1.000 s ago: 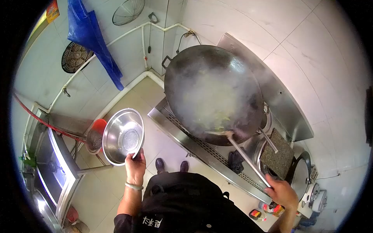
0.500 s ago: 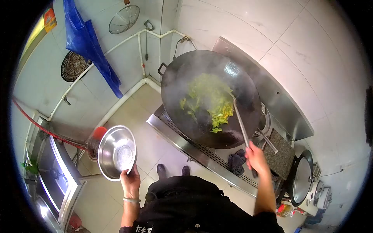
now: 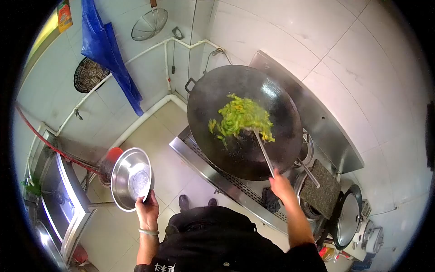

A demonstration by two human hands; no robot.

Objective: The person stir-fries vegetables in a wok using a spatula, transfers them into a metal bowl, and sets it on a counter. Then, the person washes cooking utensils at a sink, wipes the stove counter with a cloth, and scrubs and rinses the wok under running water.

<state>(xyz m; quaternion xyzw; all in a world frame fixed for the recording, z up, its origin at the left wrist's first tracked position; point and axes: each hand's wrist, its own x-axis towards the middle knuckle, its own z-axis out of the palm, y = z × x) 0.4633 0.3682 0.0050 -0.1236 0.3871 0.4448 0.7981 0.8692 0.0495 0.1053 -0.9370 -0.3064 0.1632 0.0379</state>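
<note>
the wok (image 3: 242, 163) holds green vegetables (image 3: 244, 115); right hand (image 3: 281, 186) grips a long-handled tool (image 3: 264, 150). left hand (image 3: 147, 212) grips the bowl (image 3: 130, 179) by rim; floor (image 3: 165, 145) shows between bowl and wok.

The right hand (image 3: 282, 186) covers the grip of the utensil (image 3: 264, 153).

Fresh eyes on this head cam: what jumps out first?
The large dark wok on the stove, with bright green food in its middle, which the right hand reaches with a long-handled utensil. Then the shiny metal bowl, tilted in the left hand beside the stove. Last, the blue sheet hanging at upper left.
</note>
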